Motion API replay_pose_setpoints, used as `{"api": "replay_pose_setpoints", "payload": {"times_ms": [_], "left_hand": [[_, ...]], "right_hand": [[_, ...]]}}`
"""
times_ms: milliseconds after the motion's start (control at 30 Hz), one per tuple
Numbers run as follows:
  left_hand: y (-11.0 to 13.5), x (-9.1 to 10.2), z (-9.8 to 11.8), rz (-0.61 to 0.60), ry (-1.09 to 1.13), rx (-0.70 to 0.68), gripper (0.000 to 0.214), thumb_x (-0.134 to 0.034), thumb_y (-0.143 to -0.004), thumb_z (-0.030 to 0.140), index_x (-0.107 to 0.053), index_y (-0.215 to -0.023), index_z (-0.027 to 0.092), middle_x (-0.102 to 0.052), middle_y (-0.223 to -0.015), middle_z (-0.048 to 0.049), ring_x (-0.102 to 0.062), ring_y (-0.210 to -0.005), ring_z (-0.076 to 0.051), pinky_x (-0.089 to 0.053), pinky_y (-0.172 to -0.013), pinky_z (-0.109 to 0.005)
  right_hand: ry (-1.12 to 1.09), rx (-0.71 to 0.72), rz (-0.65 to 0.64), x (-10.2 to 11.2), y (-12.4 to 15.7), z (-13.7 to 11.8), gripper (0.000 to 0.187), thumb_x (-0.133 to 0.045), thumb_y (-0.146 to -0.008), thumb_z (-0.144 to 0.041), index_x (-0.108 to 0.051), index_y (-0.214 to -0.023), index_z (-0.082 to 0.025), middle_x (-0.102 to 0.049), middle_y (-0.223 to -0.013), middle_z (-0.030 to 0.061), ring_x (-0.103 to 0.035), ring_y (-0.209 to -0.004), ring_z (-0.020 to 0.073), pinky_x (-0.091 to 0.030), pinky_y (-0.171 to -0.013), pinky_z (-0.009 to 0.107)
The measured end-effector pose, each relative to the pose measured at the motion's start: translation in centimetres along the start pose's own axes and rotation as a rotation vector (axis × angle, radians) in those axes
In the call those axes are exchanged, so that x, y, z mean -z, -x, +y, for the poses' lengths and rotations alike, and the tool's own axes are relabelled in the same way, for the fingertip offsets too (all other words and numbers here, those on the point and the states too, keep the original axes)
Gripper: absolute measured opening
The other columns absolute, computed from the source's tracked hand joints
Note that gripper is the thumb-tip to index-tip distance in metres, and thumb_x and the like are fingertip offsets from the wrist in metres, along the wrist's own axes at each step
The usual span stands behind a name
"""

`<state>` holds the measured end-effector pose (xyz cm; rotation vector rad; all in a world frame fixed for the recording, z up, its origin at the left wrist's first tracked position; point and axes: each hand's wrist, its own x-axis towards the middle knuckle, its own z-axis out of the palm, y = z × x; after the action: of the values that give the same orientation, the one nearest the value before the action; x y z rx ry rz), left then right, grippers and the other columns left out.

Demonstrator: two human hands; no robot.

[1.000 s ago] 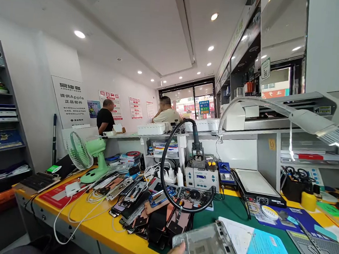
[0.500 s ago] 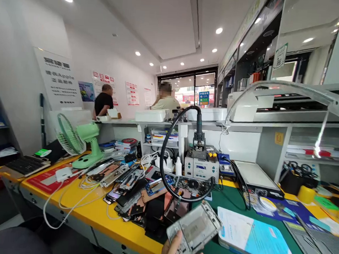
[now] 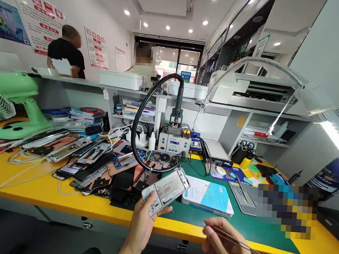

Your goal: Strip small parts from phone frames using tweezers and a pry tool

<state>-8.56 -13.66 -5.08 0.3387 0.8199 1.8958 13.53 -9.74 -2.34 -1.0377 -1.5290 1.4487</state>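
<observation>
My left hand (image 3: 143, 222) is closed round the lower end of a silver phone frame (image 3: 167, 190), thumb on top and fingers beneath. The frame is tilted, its bare inner side facing up, with no screen on it. My right hand (image 3: 225, 243), to the right and nearer me, pinches a pair of thin metal tweezers (image 3: 246, 246), whose long end points down to the right. Just beyond both hands, a blue and white box (image 3: 208, 195) lies on the green mat (image 3: 258, 228).
A heap of phone parts (image 3: 96, 172) covers the yellow bench (image 3: 23, 176) at left. Behind the frame stand a hot-air station (image 3: 174, 143) and its looping black hose (image 3: 135, 128). A green fan (image 3: 26, 105) is far left; a lit lamp (image 3: 336, 142) hangs right. Two people are beyond the counter.
The view has turned right and down. My right hand with the tweezers has come into view. The left hand still grips the phone frame, now farther from the lower edge.
</observation>
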Motion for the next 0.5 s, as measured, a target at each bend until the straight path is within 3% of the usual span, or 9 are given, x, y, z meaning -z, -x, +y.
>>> {"api": "replay_pose_setpoints", "payload": {"times_ms": [133, 267, 400, 500], "left_hand": [[-0.2, -0.3, 0.1, -0.034, -0.015, -0.021, 0.029, -0.07, -0.093, 0.029, -0.072, -0.117, 0.013, -0.078, -0.118, -0.0143, -0.073, -0.11, -0.034, -0.067, -0.08, -0.047], [-0.1, -2.0, 0.7, -0.087, -0.088, -0.052, 0.032, -0.069, -0.093, 0.033, -0.073, -0.119, 0.013, -0.078, -0.118, -0.014, -0.073, -0.11, -0.034, -0.067, -0.082, -0.045], [1.2, -4.1, 1.7, -0.108, -0.206, -0.096, 0.032, -0.073, -0.091, 0.036, -0.076, -0.116, 0.017, -0.08, -0.113, -0.0097, -0.076, -0.103, -0.031, -0.066, -0.086, -0.04], [2.5, -5.5, 2.5, -0.085, -0.31, -0.122, 0.034, -0.076, -0.087, 0.04, -0.078, -0.112, 0.017, -0.081, -0.103, -0.0089, -0.078, -0.091, -0.031, -0.067, -0.08, -0.041]], "right_hand": [[0.09, 0.04, -0.089, 0.2, 0.0, -1.3, 0.041, -0.071, -0.089, -0.055, -0.075, -0.106, -0.018, -0.075, -0.074, 0.0061, -0.065, -0.064, 0.0186, -0.054, -0.062, 0.029], [-0.027, 0.095, -0.083, -0.8, 0.5, -2.3, 0.038, -0.065, -0.094, -0.052, -0.079, -0.099, -0.017, -0.075, -0.076, 0.008, -0.067, -0.063, 0.0184, -0.057, -0.058, 0.028], [-0.138, 0.129, -0.038, -1.7, 1.4, -2.8, 0.025, -0.075, -0.09, -0.041, -0.076, -0.101, -0.019, -0.077, -0.071, 0.0069, -0.072, -0.062, 0.0175, -0.06, -0.058, 0.024], [-0.141, 0.145, -0.121, -2.0, 1.8, -3.4, 0.017, -0.079, -0.087, -0.034, -0.077, -0.096, -0.02, -0.081, -0.081, 0.0094, -0.076, -0.068, 0.0188, -0.063, -0.061, 0.022]]}}
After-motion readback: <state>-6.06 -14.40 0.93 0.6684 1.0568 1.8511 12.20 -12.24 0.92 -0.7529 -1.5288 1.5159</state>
